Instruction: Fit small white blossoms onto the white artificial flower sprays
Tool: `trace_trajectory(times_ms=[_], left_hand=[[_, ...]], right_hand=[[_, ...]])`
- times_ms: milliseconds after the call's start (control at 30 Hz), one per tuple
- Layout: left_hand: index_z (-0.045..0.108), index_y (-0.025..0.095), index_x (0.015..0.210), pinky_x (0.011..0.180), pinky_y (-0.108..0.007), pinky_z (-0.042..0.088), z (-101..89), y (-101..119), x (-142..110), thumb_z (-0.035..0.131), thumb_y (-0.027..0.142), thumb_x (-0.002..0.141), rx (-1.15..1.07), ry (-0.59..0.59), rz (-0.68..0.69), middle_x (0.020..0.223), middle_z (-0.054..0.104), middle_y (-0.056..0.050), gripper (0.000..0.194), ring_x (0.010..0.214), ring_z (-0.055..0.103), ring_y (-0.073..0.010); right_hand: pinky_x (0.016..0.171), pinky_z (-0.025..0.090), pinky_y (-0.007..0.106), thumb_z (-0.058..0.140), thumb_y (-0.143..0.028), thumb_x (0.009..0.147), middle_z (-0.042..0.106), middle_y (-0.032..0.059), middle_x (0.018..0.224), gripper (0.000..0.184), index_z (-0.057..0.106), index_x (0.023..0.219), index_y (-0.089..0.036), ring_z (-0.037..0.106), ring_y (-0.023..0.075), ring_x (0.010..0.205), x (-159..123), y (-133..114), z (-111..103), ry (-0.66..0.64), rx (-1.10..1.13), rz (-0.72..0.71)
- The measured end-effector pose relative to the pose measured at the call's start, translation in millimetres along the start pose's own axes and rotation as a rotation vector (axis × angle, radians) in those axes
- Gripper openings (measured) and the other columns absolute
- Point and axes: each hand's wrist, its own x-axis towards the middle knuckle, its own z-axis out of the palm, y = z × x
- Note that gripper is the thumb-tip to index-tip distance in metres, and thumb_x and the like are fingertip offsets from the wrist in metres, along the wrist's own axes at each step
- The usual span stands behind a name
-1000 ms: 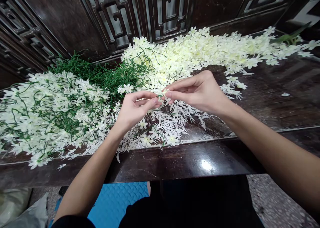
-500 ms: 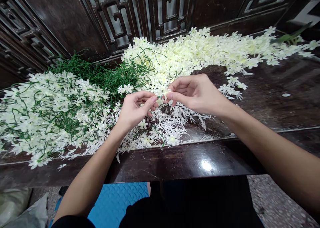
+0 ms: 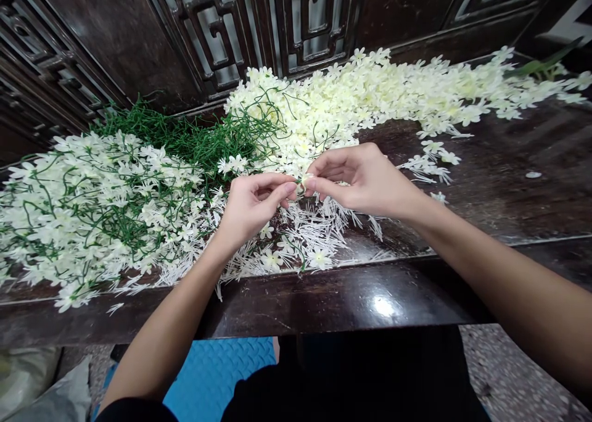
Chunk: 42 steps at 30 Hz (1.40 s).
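One flower [image 3: 305,179] in right hand [image 3: 370,181]

Flowers on stems [image 3: 97,200] lay on the left of the bench [image 3: 509,194]. A stem tangle [image 3: 185,139] lay behind and right of them. Flower heads [image 3: 398,95] were piled from centre to far right, before the back panel [image 3: 393,15]. Sprigs [image 3: 319,227] lay near centre. One flower [image 3: 306,180] was between the left hand [image 3: 252,205] and right hand [image 3: 365,180], above the bench.
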Motion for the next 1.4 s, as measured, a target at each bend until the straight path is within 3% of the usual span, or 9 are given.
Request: trace_trajectory(times_ms=[233, 467, 733, 867, 1100, 1400], left_hand=[[0.071, 0.016, 0.077, 0.047, -0.02, 0.042, 0.1, 0, -2, 0.061, 0.03, 0.087, 0.142, -0.017, 0.078, 0.068, 0.07, -0.004, 0.02, 0.053, 0.056, -0.0096], [0.068, 0.015, 0.071, 0.054, -0.022, 0.049, 3.8, 3, 0, 0.061, 0.024, 0.086, -0.049, -0.044, -0.089, 0.065, 0.07, -0.005, 0.018, 0.053, 0.06, -0.01], [0.07, 0.014, 0.071, 0.053, -0.022, 0.049, 2.5, -3, 1, 0.061, 0.025, 0.086, -0.231, -0.092, -0.197, 0.062, 0.068, -0.004, 0.02, 0.05, 0.058, -0.0089], [0.07, 0.016, 0.069, 0.051, -0.022, 0.049, 2.0, -6, 1, 0.062, 0.023, 0.086, -0.25, -0.108, -0.193, 0.063, 0.069, -0.005, 0.02, 0.049, 0.059, -0.0087], [0.066, 0.017, 0.07, 0.049, -0.021, 0.047, 3.0, -5, 0, 0.069, 0.032, 0.081, -0.156, -0.094, -0.063, 0.06, 0.068, -0.003, 0.019, 0.05, 0.057, -0.0088], [0.063, 0.015, 0.072, 0.046, -0.019, 0.04, 9.0, -12, -4, 0.06, 0.018, 0.086, 0.075, 0.054, 0.186, 0.06, 0.065, 0.0, 0.014, 0.05, 0.053, -0.0071]], right_hand=[[0.074, 0.057, 0.038, 0.068, -0.028, 0.08, 0.07, 0.003, 0.078, 0.008, 0.07, 0.075, -0.021, 0.066, 0.0192, 0.072, -1, 0, 3, -0.006, -0.033, -0.059], [0.066, 0.054, 0.036, 0.062, -0.02, 0.083, 0.07, 0.0031, 0.078, 0.009, 0.071, 0.08, -0.02, 0.064, 0.0183, 0.071, -1, 5, 7, 0.01, -0.1, -0.142], [0.057, 0.051, 0.031, 0.054, -0.009, 0.086, 0.07, 0.0047, 0.075, 0.014, 0.067, 0.085, -0.014, 0.063, 0.0154, 0.065, -1, 14, 11, 0.068, -0.389, -0.465], [0.061, 0.053, 0.031, 0.051, -0.008, 0.087, 0.07, 0.0037, 0.076, 0.017, 0.066, 0.086, -0.015, 0.065, 0.0158, 0.068, -1, 14, 12, 0.077, -0.517, -0.536], [0.055, 0.051, 0.031, 0.049, -0.01, 0.087, 0.071, 0.0044, 0.076, 0.017, 0.066, 0.086, -0.016, 0.064, 0.0161, 0.064, -3, 10, 11, 0.058, -0.464, -0.459], [0.05, 0.045, 0.03, 0.054, -0.012, 0.083, 0.064, 0.0022, 0.066, 0.014, 0.064, 0.075, -0.017, 0.058, 0.0148, 0.056, -6, 1, 13, 0.053, -0.269, -0.238]])
